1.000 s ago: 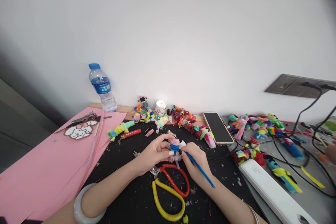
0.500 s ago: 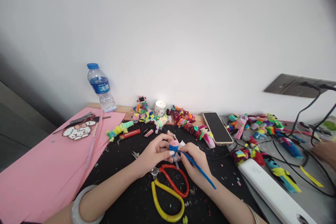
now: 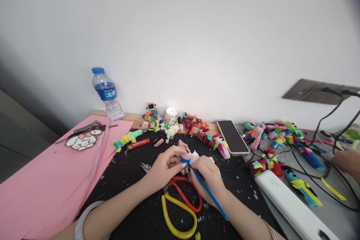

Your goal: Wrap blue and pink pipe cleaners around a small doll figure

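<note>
My left hand (image 3: 164,168) pinches a small pink-and-blue pipe-cleaner figure (image 3: 185,156) between thumb and fingers. Blue fuzzy windings circle it below its pink top. Close on its right, my right hand (image 3: 209,174) is closed on a blue pipe cleaner (image 3: 211,195), whose loose end hangs down toward my right forearm. My right fingertips are partly hidden behind the hand. Beneath both hands lie scissors (image 3: 165,213) with one red and one yellow handle, their blades partly covered by my left hand. Something white pokes out behind the figure.
Finished pipe-cleaner figures (image 3: 199,135) line the back, around a white paper cup (image 3: 171,115). A phone (image 3: 233,137) lies right of them. Pink sheets (image 3: 42,180) and a water bottle (image 3: 105,92) are left. At right are cables, a white device (image 3: 292,202) and another person's hand (image 3: 347,162).
The blue pipe cleaner's free end has swung lower and slightly left. My right hand has shifted a little and turned, its fingers now closer to the figure. The left hand still grips the figure.
</note>
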`<state>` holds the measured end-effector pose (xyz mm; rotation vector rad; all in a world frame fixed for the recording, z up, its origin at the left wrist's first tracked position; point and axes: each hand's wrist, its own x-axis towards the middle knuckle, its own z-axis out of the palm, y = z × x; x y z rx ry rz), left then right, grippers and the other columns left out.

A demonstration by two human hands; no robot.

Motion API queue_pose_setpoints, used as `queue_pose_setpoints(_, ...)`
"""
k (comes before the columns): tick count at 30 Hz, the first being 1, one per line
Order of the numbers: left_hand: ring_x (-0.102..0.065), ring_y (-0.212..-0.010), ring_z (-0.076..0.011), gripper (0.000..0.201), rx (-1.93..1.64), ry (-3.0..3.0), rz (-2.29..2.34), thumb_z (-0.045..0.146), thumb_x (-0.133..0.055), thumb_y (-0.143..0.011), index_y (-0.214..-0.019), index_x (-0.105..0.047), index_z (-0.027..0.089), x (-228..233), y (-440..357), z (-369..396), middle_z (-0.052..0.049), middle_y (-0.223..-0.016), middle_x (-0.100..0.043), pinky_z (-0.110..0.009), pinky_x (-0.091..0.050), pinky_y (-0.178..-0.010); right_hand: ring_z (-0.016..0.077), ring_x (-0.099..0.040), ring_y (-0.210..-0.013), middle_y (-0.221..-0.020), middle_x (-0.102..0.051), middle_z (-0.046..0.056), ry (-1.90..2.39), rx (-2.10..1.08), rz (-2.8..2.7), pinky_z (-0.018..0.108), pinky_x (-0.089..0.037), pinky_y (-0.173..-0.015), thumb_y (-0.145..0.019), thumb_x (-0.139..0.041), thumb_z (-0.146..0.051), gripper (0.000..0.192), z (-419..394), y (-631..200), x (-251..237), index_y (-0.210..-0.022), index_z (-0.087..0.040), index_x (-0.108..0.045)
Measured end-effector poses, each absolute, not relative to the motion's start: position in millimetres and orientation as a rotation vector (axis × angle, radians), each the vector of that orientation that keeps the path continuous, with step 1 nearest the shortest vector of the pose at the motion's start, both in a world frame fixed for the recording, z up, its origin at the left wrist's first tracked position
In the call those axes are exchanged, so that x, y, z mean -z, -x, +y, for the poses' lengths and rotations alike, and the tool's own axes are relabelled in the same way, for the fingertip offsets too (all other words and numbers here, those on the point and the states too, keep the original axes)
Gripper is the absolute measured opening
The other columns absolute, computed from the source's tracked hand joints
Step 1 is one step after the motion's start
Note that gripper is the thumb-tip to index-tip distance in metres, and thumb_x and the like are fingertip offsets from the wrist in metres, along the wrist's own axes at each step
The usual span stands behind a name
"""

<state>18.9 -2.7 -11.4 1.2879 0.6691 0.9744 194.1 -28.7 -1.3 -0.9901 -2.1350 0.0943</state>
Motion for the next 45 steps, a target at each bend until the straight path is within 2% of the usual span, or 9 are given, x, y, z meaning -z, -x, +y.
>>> queue_pose_setpoints(5, -0.058, -0.076, -0.0156, 0.025, -0.973, -1.382, 0.754, 0.023, -0.06, -0.079, -0.103, -0.057, 0.018, 10, -19, -5, -0.006, -0.09, -0.06, -0.027, -0.047, -0.069, 0.0167, -0.047, -0.064, -0.069, -0.055, 0.004, 0.997, -0.102, -2.204, 0.029, -0.037, -0.059, -0.082, -0.047, -0.012, 0.009, -32, -193, -2, -0.078, -0.019, -0.052)
queue_pose_setpoints(9, -0.059, -0.082, -0.0178, 0.028, -1.004, -1.291, 0.736, 0.024, -0.06, -0.078, -0.104, -0.054, 0.019, 7, -18, -2, -0.007, -0.096, -0.061, -0.029, -0.049, -0.071, 0.0188, -0.049, -0.071, -0.076, -0.057, 0.005, 1.045, -0.199, -2.231, 0.032, -0.039, -0.063, -0.082, -0.045, -0.014, 0.012, -31, -195, -4, -0.089, -0.019, -0.054)
queue_pose_setpoints(12, -0.06, -0.084, -0.0175, 0.031, -1.046, -1.188, 0.739, 0.023, -0.061, -0.078, -0.106, -0.05, 0.02, 4, -16, 3, -0.005, -0.095, -0.062, -0.03, -0.049, -0.073, 0.0208, -0.051, -0.08, -0.087, -0.058, 0.007, 1.094, -0.258, -2.238, 0.034, -0.039, -0.07, -0.08, -0.046, -0.013, 0.02, -30, -196, -5, -0.097, -0.019, -0.054)
queue_pose_setpoints(16, -0.061, -0.079, -0.0141, 0.036, -1.094, -1.032, 0.775, 0.025, -0.062, -0.078, -0.111, -0.045, 0.022, -1, -11, 8, -0.003, -0.092, -0.063, -0.028, -0.049, -0.075, 0.0246, -0.048, -0.097, -0.107, -0.054, 0.01, 1.254, -0.169, -2.223, 0.039, -0.036, -0.081, -0.073, -0.048, -0.009, 0.038, -27, -197, -6, -0.11, -0.018, -0.052)
queue_pose_setpoints(19, -0.063, -0.077, -0.0126, 0.043, -1.114, -0.904, 0.782, 0.025, -0.065, -0.076, -0.113, -0.043, 0.024, -3, -8, 11, -0.001, -0.089, -0.063, -0.027, -0.048, -0.076, 0.0281, -0.045, -0.102, -0.113, -0.051, 0.011, 1.431, -0.101, -2.219, 0.042, -0.033, -0.084, -0.064, -0.05, -0.009, 0.054, -24, -198, -4, -0.116, -0.018, -0.049)
queue_pose_setpoints(21, -0.063, -0.079, -0.0131, 0.046, -1.126, -0.86, 0.759, 0.024, -0.066, -0.076, -0.115, -0.043, 0.025, -4, -6, 12, -0.002, -0.092, -0.063, -0.028, -0.048, -0.078, 0.0291, -0.045, -0.101, -0.112, -0.051, 0.011, 1.528, -0.08, -2.217, 0.042, -0.033, -0.082, -0.062, -0.051, -0.01, 0.056, -22, -199, 0, -0.117, -0.019, -0.049)
queue_pose_setpoints(30, -0.063, -0.085, -0.0139, 0.042, -1.126, -0.808, 0.69, 0.023, -0.063, -0.078, -0.116, -0.045, 0.026, -1, -3, 15, -0.002, -0.099, -0.061, -0.029, -0.047, -0.082, 0.0243, -0.051, -0.087, -0.09, -0.06, 0.006, 1.572, -0.113, -2.196, 0.034, -0.033, -0.073, -0.065, -0.055, -0.014, 0.037, -13, -208, 10, -0.102, -0.021, -0.056)
queue_pose_setpoints(40, -0.064, -0.081, -0.0144, 0.039, -1.146, -0.934, 0.841, 0.027, -0.064, -0.076, -0.111, -0.047, 0.026, -1, 0, 19, -0.003, -0.115, -0.053, -0.028, -0.049, -0.076, 0.0156, -0.057, -0.069, -0.08, -0.064, 0.004, 1.351, -0.656, -1.794, 0.024, -0.044, -0.062, -0.077, -0.056, -0.025, 0.012, -2, -214, 9, -0.087, -0.017, -0.059)
queue_pose_setpoints(45, -0.062, -0.088, -0.0154, 0.037, -1.145, -1.027, 0.842, 0.028, -0.065, -0.076, -0.109, -0.048, 0.026, -2, -3, 17, -0.003, -0.116, -0.05, -0.027, -0.05, -0.075, 0.0135, -0.054, -0.061, -0.069, -0.062, 0.001, 1.302, -0.665, -1.802, 0.023, -0.042, -0.057, -0.073, -0.063, -0.025, 0.011, -6, -210, 7, -0.079, -0.016, -0.061)
